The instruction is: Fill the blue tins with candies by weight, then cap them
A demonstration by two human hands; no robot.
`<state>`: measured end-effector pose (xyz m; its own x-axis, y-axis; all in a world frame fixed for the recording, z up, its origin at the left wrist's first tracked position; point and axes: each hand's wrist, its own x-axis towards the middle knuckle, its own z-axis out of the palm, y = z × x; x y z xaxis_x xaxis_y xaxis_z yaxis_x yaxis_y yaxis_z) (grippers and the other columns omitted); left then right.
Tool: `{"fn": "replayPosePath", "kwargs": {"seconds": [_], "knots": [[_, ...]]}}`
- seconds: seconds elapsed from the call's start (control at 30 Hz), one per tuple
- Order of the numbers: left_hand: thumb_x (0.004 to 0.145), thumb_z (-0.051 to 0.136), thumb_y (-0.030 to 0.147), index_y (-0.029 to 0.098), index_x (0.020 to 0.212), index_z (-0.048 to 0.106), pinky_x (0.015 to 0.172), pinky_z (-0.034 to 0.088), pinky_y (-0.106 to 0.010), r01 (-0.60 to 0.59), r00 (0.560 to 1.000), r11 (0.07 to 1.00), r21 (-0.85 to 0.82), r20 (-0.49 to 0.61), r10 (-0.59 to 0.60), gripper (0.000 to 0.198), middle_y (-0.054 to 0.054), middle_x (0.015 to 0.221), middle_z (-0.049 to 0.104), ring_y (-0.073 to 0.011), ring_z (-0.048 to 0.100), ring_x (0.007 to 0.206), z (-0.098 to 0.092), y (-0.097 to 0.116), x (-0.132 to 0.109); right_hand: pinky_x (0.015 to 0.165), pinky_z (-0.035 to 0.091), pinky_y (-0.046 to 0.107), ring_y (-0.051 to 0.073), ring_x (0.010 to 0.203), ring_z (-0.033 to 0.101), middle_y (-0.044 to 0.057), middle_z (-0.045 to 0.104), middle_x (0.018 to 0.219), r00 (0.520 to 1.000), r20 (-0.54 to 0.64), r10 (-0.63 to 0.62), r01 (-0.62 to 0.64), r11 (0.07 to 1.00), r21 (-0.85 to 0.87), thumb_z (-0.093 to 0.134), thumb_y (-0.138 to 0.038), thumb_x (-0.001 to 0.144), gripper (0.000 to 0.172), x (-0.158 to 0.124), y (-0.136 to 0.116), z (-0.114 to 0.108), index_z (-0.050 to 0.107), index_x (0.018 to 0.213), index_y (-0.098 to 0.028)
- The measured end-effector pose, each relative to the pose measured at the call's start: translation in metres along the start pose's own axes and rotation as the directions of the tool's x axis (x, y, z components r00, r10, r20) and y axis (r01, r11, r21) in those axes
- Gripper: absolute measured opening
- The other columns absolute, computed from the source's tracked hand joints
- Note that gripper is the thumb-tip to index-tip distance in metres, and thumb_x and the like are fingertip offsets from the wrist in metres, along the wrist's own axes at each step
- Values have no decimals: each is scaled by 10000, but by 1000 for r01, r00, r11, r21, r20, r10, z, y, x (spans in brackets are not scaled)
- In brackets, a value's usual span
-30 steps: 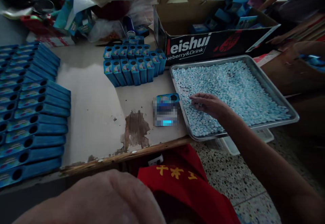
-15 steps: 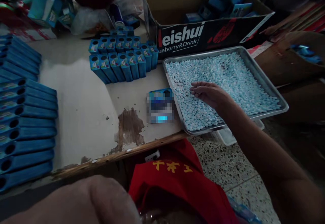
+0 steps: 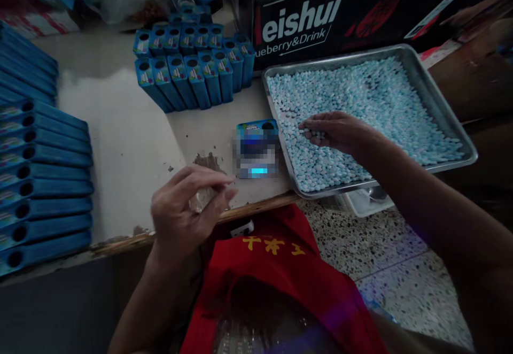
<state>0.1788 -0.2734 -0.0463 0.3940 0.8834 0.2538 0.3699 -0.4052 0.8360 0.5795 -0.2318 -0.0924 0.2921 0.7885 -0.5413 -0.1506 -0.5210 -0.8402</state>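
My right hand [image 3: 336, 133] reaches into a metal tray [image 3: 435, 78] of small pale blue and white tablets [image 3: 340, 169]. Its fingers are closed around a few tablets, some showing beneath the fingertips. Over the table's front edge hovers my left hand [image 3: 188, 204], fingers bent, thumb and index tips apart, with nothing clearly seen between them. Between the hands, a flat blue box [image 3: 256, 125] with a round dark hole lies against the tray's left side; most of its face is pixelated.
Slim blue boxes [image 3: 194, 76] with round holes stand in rows behind; more blue boxes [image 3: 52, 188] line the left. A black printed carton [image 3: 304, 22] sits behind the tray. Someone else's hand [image 3: 465, 17] shows at right. A red apron [image 3: 276, 268] hangs below the table edge.
My left hand has risen from the bottom left to above the table edge. My right hand stays in the tray, its fingers now drawn together around tablets. The view has tilted downward.
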Motion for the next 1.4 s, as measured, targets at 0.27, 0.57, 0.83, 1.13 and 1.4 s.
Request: {"fn": "replayPosePath", "kwargs": {"seconds": [0.27,0.57,0.83,1.13,1.4], "knots": [[966,851,457,286,1261,779,865,679,-348,226,970,964,-141,-56,-235,348,-29,1050,771,-203,759,947,44,-71,77,558,535,188,102,615,653,13,730,721,986,167,10,7,995,-102,926,5,830,225,-3,-16,6,815,891,-181],[743,1072,496,337,1623,551,1172,578,-519,126,962,992,-7,244,-120,1036,-130,1607,652,-385,626,1467,71,-85,124,522,453,223,123,642,684,-13,723,768,986,128,-106,128,977,-173,953,29,765,335,-7,-52,32,788,930,-212],[839,1012,409,299,1541,603,1129,615,-479,136,960,989,-56,256,-117,820,-93,1423,758,-329,733,1331,90,-95,119,569,430,272,119,590,577,-26,666,648,839,464,-285,504,730,-461,934,-232,895,117,-7,-69,49,866,987,-205],[862,953,269,278,1562,610,1096,616,-486,196,957,978,-71,231,-175,779,-117,1453,749,-298,743,1276,81,-98,116,663,439,301,127,623,593,-52,649,671,769,536,-349,634,520,-572,892,-295,894,226,-5,-69,61,883,1110,-232],[870,955,261,258,1552,637,1117,610,-494,176,964,979,-100,219,-151,752,-117,1421,757,-313,730,1318,73,-89,119,592,445,291,125,627,559,-15,674,700,840,431,-330,501,776,-383,942,-267,867,124,0,-57,52,823,879,-233]]}}
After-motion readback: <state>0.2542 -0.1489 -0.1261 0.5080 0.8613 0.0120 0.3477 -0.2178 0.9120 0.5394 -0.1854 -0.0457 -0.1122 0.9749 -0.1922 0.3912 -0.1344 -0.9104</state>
